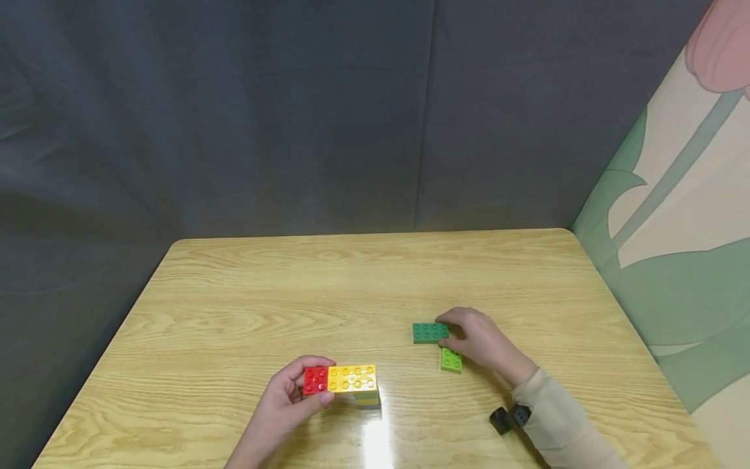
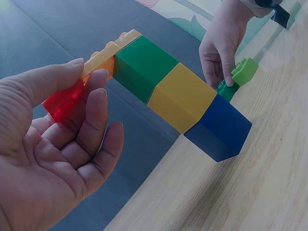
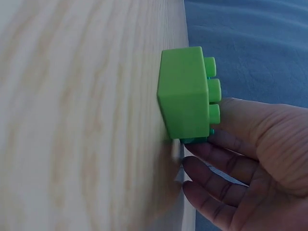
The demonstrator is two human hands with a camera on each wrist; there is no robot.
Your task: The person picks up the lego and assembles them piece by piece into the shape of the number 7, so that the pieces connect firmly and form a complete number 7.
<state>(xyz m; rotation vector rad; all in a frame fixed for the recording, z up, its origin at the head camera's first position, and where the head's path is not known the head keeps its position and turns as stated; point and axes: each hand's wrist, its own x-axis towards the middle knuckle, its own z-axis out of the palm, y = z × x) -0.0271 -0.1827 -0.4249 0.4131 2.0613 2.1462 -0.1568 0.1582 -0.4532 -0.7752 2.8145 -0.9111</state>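
Observation:
A stack of toy building bricks has a yellow brick on top and a red brick beside it at the left end. Below the yellow one are a green brick, a second yellow brick and a blue brick at the bottom. My left hand pinches the top end of this stack near the red and yellow bricks. With thumb and fingers, my right hand grips the right end of a dark green brick on the table. A lime green brick stands right beside it.
The wooden table reaches back to a dark curtain. Along the right side stands a wall with flower patterns. A black device sits at the right wrist, with a black piece beside it.

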